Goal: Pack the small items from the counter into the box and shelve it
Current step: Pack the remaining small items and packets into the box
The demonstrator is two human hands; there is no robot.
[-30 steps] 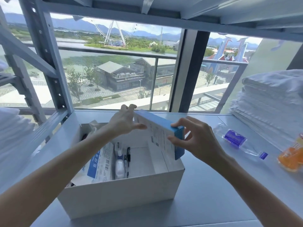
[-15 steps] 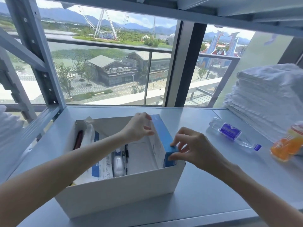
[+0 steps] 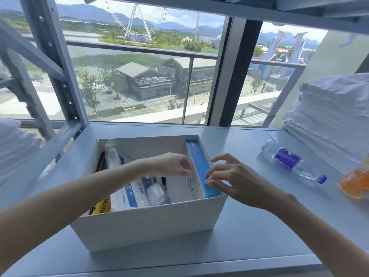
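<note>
**Blue carton seated against the right wall of the box**

Inside the white box (image 3: 147,226), at its left end, lie the goods already packed: a yellow packet (image 3: 102,205), a white-and-blue packet (image 3: 127,194) and a small white case (image 3: 155,193). The left hand (image 3: 171,163) reaches over the middle of the box, its fingers loosely bent and their tips touching the white face of the blue carton (image 3: 200,166); it grips nothing. The carton stands on edge inside the box, flat against the right wall, its blue top edge about level with the rim. A second ago both hands held it tilted above that end; half a second ago it was partly lowered. The right hand (image 3: 233,176), just over the right rim, has its fingers spread, the tips resting on the carton's top edge rather than clasping it.

The carton appears fully seated, so this item is likely done and both hands are free to let go. Right of the box, well apart from it, a water bottle (image 3: 289,159) lies on its side on the counter (image 3: 259,226), with an orange pack (image 3: 355,182) farther right. Whether these are also to be packed cannot be told. Shelving has not begun.
</note>
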